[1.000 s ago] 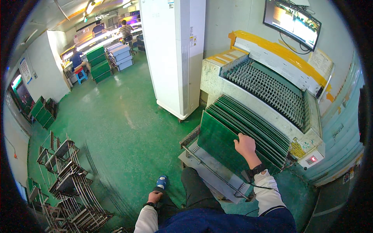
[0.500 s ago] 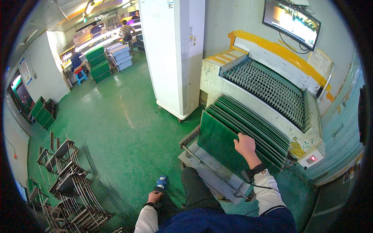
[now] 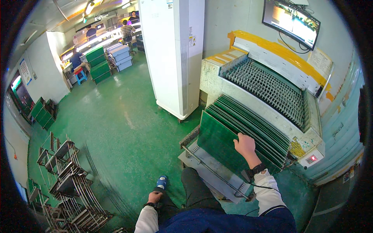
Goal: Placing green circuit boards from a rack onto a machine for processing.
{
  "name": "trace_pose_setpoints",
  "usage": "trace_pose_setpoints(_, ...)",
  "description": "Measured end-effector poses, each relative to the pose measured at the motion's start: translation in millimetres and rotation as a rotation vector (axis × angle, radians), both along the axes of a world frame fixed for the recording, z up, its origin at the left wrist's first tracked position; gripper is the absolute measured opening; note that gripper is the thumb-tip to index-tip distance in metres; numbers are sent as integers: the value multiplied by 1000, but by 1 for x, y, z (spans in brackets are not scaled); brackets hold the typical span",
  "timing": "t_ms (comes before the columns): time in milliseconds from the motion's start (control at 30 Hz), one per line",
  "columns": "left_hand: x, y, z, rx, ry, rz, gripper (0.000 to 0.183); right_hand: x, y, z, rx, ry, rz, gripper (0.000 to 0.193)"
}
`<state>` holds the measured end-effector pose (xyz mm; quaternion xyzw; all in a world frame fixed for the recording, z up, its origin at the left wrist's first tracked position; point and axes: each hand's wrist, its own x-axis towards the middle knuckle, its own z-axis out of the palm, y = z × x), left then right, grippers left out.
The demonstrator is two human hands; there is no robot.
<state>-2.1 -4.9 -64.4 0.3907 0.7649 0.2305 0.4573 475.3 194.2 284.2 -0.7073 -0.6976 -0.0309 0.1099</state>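
A row of green boards (image 3: 220,144), likely circuit panels, stands on edge in a slotted rack (image 3: 202,162) at my right. My right hand (image 3: 245,146) is at the upper edge of the nearest board, its thumb on the near face and its other fingers curled over the edge. A dark band circles that wrist, and a black cord trails from it. My left hand (image 3: 155,197) rests on my left leg with its fingers curled in, and nothing shows in it.
Behind the boards stands a machine with rows of rollers (image 3: 268,91) and a small lit control box (image 3: 312,159). A tall white cabinet unit (image 3: 167,54) rises ahead. Metal racks (image 3: 72,178) stand at the left. Green crates (image 3: 98,64) and several seated or standing people (image 3: 126,31) are farther off.
Both my hands and the boards keep their places. In the far background, people at the lit bench have shifted slightly.
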Motion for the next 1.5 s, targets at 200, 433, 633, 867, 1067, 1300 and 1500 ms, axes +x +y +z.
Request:
trace_pose_setpoints(200, 0, 0, 2, 1, 25, -23, 32, 1, 0, -1, 11, -11, 7, 26)
trace_pose_setpoints(433, 7, 2, 21, -13, 21, -9, 31, 2, 0, -2, 6, -10, -1, 27)
trace_pose_setpoints(633, 9, 3, 28, -29, -13, 8, 30, 1, 0, 0, -11, -12, -9, 28)
trace_pose_setpoints(867, 2, 0, 15, -16, 14, -19, 30, -1, 0, 1, -11, -11, -1, 27)
trace_pose_setpoints(1067, 5, 3, 10, -29, 2, -20, 32, 3, -1, 0, -3, -6, -9, 27)
trace_pose_setpoints(1300, 2, 2, 3, -23, -35, 3, 33, 0, -1, 1, 1, -7, -10, 27)
trace_pose_setpoints(1500, 3, 3, 6, -59, -3, 12, 33, 0, 0, 0, -3, -1, -10, 26)
